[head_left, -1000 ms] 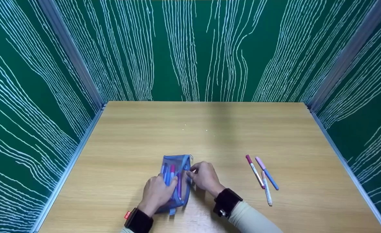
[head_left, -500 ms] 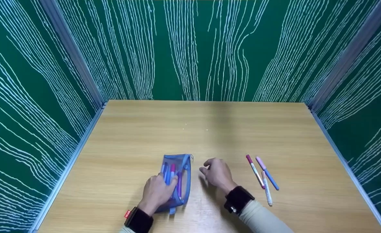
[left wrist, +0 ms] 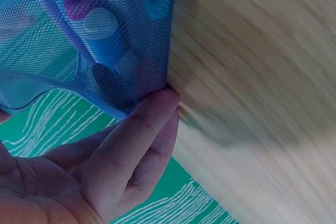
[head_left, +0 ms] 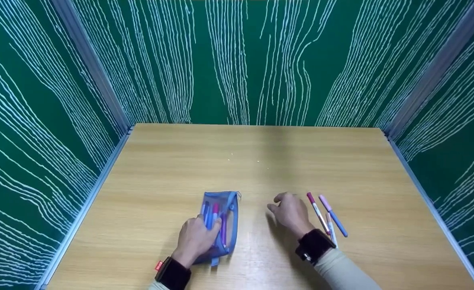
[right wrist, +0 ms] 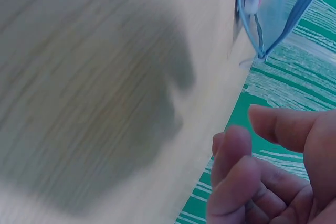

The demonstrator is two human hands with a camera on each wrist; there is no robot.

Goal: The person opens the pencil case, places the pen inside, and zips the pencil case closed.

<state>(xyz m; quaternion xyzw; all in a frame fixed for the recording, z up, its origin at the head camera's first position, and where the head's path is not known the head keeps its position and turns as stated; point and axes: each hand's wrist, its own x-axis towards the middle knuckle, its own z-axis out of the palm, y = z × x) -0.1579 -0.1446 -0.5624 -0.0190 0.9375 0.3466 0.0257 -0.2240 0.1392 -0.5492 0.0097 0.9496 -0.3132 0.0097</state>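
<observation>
A blue mesh pencil case (head_left: 220, 196) lies on the table with several markers inside, among them a purple marker (head_left: 223, 229). My left hand (head_left: 196, 237) grips its left side, thumb on top. In the left wrist view, fingertips (left wrist: 163, 100) press against a lower corner of the mesh. Its zip side gapes open toward the right. My right hand (head_left: 291, 211) hovers over the table between the case and the loose pens, fingers loosely bent and holding nothing. In the right wrist view, a gap separates thumb from fingers, and the case (right wrist: 286, 30) stands beyond.
Right of my right hand lie a magenta-capped marker (head_left: 315, 204), a lilac-capped blue marker (head_left: 334, 217) and a pale marker (head_left: 330, 228), partly hidden by the wrist band. The wooden table (head_left: 180, 161) is bounded by green, white-streaked walls (head_left: 253, 80).
My right hand has left the pencil case's open side and moved right, toward the loose markers. The left hand and the case have stayed in place.
</observation>
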